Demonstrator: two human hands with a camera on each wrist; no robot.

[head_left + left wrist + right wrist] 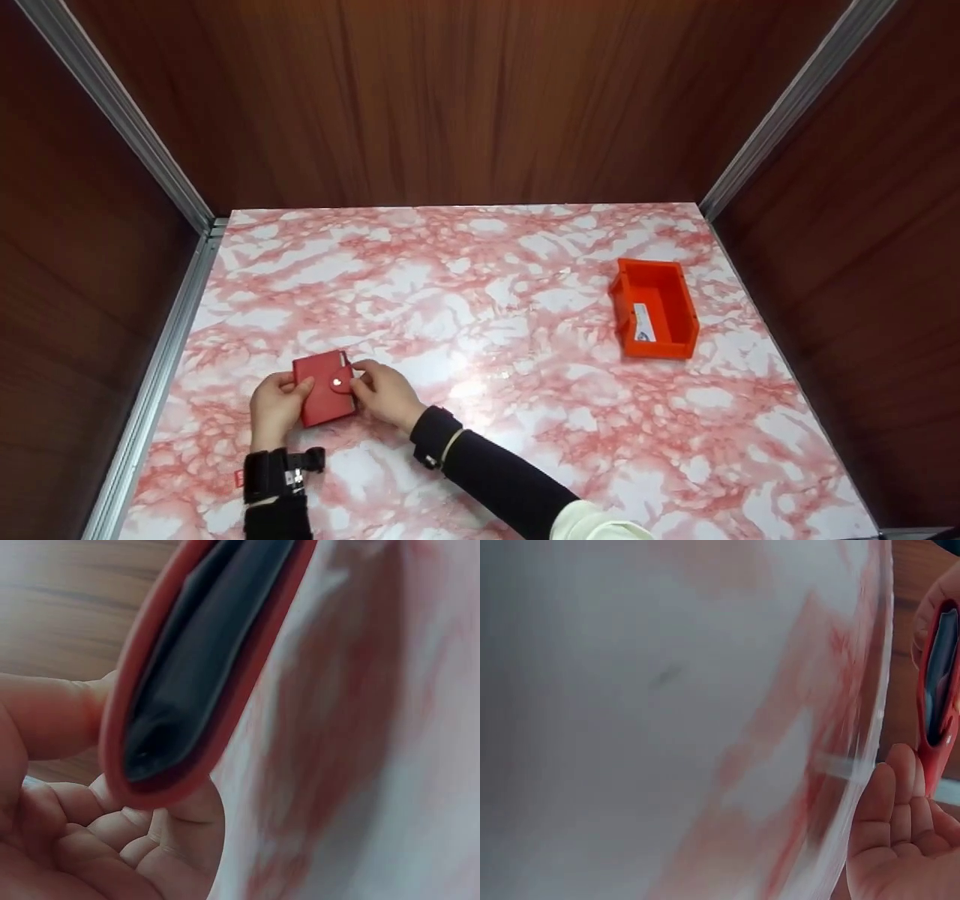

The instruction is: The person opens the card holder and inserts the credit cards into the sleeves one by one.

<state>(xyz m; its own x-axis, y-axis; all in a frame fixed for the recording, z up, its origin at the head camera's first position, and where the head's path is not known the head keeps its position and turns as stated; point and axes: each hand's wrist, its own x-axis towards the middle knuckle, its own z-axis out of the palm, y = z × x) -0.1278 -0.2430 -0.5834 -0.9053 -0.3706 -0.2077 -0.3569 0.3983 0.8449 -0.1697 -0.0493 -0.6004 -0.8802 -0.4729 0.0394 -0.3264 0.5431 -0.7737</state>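
Observation:
A small red wallet [321,394] with a snap tab [341,384] on its right side is held just over the marbled table at the near left. My left hand [274,409] grips its left edge, thumb on the front face and fingers behind. At the opposite edge my right hand [390,395] pinches the tab between thumb and index finger. The left wrist view looks into the open end of the wallet [115,712], where a dark lining or insert shows. In the right wrist view the wallet [934,757] appears at the right edge, touching the fingers.
An orange-red plastic bin [660,349] with a white label inside stands on the right of the pink-and-white table [457,300]. Dark wood-look panels [450,105] with metal corner rails enclose the back and both sides.

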